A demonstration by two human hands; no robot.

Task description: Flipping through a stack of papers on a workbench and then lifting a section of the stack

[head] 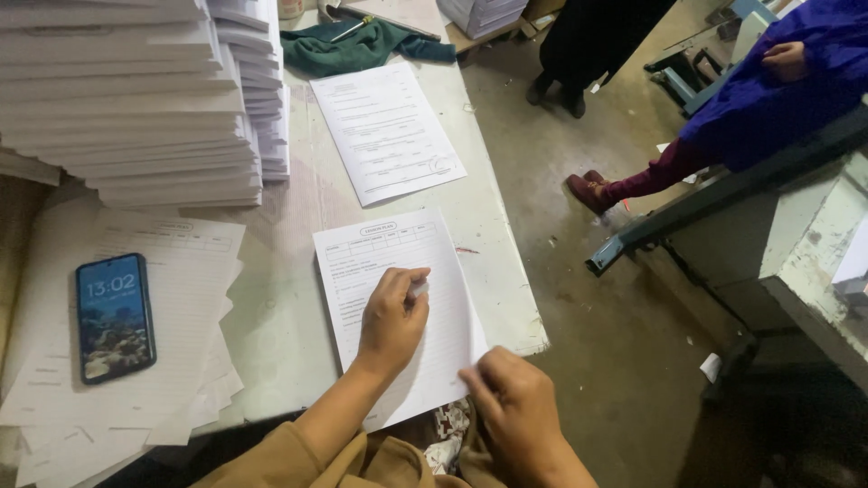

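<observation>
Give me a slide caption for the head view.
Left hand presses a printed form; right hand grips its corner.

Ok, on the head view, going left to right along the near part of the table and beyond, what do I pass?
Phone on loose sheets → left hand on the printed form → right hand at the form's corner → concrete floor → grey machine.

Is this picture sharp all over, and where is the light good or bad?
Head view: the printed sheet under the left hand is evenly lit and fairly sharp, though its small print stays unreadable; the right hand at the sheet's corner is slightly soft; the phone screen glows bright without glare; the floor at lower right falls into deep shadow; the paper stacks are nearly washed out white.
</observation>
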